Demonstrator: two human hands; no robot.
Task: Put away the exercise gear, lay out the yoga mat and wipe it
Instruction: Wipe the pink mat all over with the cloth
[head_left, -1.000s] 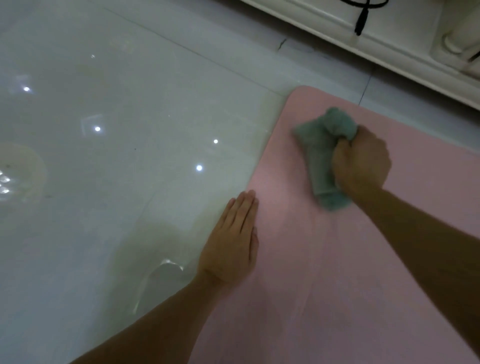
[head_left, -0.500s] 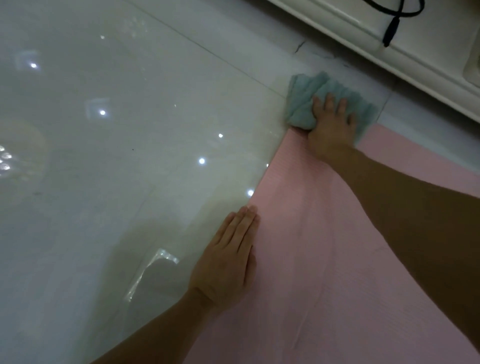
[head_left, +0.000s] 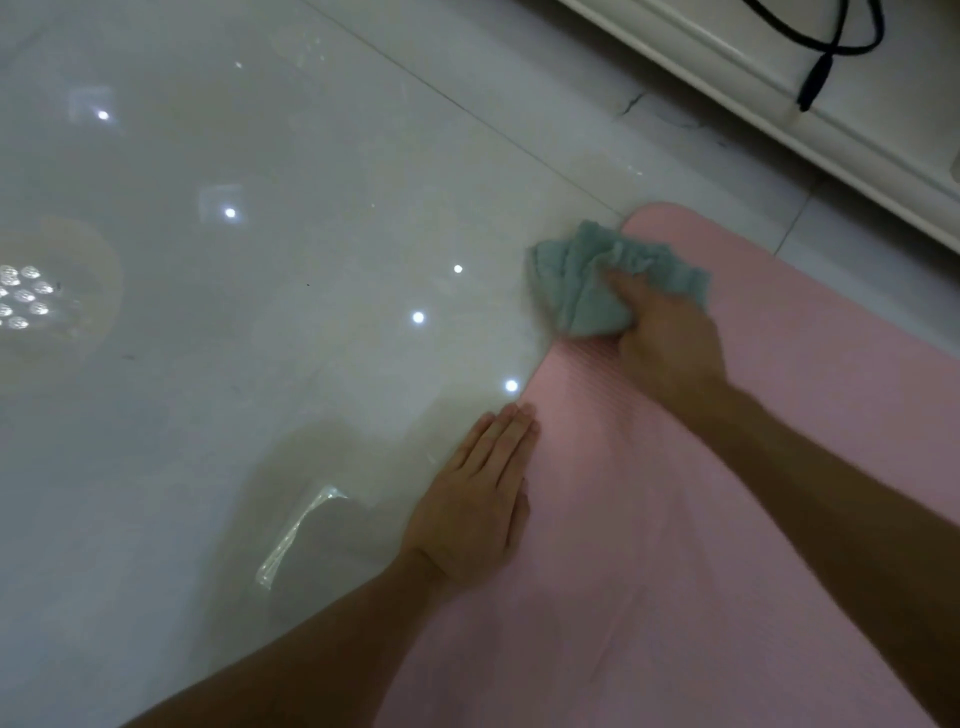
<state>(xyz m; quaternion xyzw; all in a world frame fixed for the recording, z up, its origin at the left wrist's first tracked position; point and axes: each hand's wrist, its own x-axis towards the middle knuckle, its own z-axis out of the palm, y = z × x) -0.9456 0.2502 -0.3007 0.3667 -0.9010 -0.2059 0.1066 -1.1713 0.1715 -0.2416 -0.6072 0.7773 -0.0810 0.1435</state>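
A pink yoga mat (head_left: 701, 545) lies flat on the glossy floor and fills the lower right of the head view. My right hand (head_left: 670, 343) grips a crumpled grey-green cloth (head_left: 587, 291) at the mat's left edge, near its far rounded corner. The cloth hangs partly over the floor. My left hand (head_left: 478, 499) lies flat with straight fingers, pressing on the mat's left edge closer to me.
Shiny white floor tiles (head_left: 260, 260) spread to the left, with light reflections. A white furniture base (head_left: 779, 88) runs along the top right, and a black cable (head_left: 815, 73) hangs in front of it.
My right hand has dragged the cloth back from the mat's far corner toward me along the left edge. My left hand has stayed pressed in place.
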